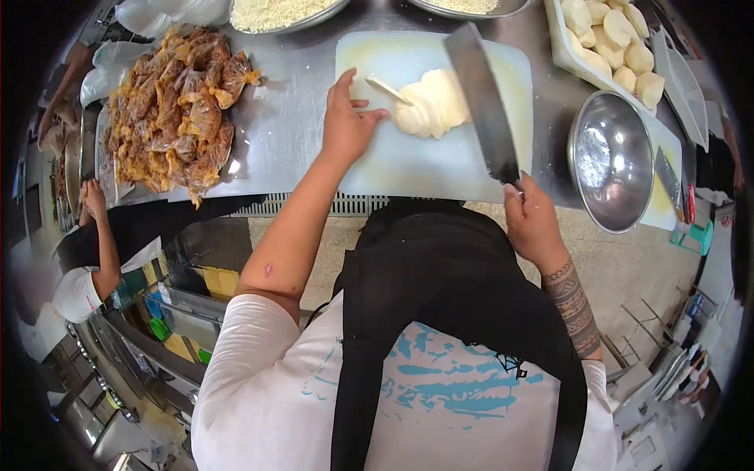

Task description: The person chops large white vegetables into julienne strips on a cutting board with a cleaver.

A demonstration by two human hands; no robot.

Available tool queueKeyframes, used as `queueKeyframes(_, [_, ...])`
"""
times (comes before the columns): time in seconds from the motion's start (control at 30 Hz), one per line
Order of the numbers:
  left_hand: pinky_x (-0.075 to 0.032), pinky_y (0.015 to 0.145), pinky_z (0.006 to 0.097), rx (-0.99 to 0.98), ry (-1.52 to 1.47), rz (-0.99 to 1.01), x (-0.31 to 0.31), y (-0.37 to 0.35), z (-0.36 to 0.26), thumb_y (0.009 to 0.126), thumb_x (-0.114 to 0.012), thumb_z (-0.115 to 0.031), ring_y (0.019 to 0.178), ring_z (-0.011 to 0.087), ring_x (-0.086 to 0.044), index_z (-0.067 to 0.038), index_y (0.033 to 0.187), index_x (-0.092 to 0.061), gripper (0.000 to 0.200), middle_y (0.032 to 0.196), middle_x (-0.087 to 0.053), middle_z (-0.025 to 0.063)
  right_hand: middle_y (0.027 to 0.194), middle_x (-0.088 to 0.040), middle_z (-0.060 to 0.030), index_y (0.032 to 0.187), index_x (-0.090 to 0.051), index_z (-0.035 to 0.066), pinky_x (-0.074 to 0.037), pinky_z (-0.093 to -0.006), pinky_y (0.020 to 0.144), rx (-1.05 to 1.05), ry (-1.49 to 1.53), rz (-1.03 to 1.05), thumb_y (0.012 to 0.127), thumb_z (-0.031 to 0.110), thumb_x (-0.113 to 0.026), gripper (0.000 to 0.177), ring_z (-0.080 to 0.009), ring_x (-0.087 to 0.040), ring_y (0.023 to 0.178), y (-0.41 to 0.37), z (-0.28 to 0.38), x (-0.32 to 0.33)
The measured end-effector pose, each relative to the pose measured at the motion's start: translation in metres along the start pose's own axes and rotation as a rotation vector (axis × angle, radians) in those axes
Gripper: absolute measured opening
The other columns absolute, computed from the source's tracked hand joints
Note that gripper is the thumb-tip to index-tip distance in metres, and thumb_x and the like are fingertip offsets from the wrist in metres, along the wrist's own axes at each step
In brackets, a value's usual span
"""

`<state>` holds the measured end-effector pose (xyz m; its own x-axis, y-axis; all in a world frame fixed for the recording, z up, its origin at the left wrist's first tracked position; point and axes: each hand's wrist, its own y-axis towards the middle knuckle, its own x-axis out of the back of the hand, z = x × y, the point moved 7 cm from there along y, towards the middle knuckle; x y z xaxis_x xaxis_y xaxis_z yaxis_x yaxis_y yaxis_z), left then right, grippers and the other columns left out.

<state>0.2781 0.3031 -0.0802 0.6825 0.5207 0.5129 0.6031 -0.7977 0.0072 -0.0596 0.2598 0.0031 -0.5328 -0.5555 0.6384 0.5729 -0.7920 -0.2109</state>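
Note:
A white cutting board (424, 169) lies on the steel table. Thin pale slices (430, 106) overlap in a fanned stack on it, with one slice (386, 89) sticking out at the left. My left hand (350, 118) is beside that slice, thumb and fingers apart, holding nothing. In my right hand (534, 216) is the handle of a broad-bladed cleaver (483, 102). Its dark blade rises just right of the slices, over the board, and is slightly blurred. Whether the edge touches the board cannot be made out.
Brown filled plastic bags (173, 118) are piled at the left. A steel bowl (613, 161) and a basket (561, 39) of peeled pale pieces stand at the right, near a knife (667, 174). Two trays of chopped pieces are at the back. Another person's hands (93, 198) are far left.

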Motion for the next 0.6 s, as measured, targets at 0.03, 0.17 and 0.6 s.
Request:
queueKeyframes(0.03, [-0.061, 0.094, 0.0383, -0.004, -0.01, 0.053, 0.002, 0.005, -0.005, 0.084, -0.087, -0.008, 0.103, 0.0277, -0.07, -0.01, 0.149, -0.055, 0.072, 0.141, -0.058, 0.0181, 0.077, -0.064, -0.027, 0.108, -0.059, -0.004, -0.049, -0.0486, 0.064, -0.081, 0.068, -0.012, 0.108, 0.02, -0.057, 0.023, -0.0475, -0.063, 0.07, 0.0, -0.018, 0.0])
queueKeyframes(0.17, [-0.06, 0.09, 0.0388, -0.284, 0.106, 0.21, -0.008, 0.036, -0.008, 0.092, -0.08, -0.006, 0.1, 0.0271, -0.071, -0.01, 0.136, -0.066, 0.047, 0.134, -0.064, 0.0157, 0.079, -0.066, -0.0267, 0.109, -0.061, -0.003, -0.051, -0.0484, 0.065, -0.16, 0.004, -0.104, 0.106, 0.021, -0.06, 0.024, -0.0443, -0.067, 0.071, -0.003, -0.05, 0.001])
queueKeyframes(0.6, [-0.056, 0.088, 0.0374, -0.556, 0.266, 0.487, -0.027, 0.034, -0.122, 0.098, -0.069, -0.003, 0.099, 0.0291, -0.07, -0.006, 0.117, -0.073, 0.02, 0.108, -0.072, 0.0103, 0.099, -0.07, -0.0171, 0.139, -0.06, 0.005, -0.056, -0.0466, 0.081, 0.101, -0.658, -0.491, 0.091, 0.023, -0.077, 0.054, -0.0367, -0.07, 0.093, 0.039, -0.026, 0.0])
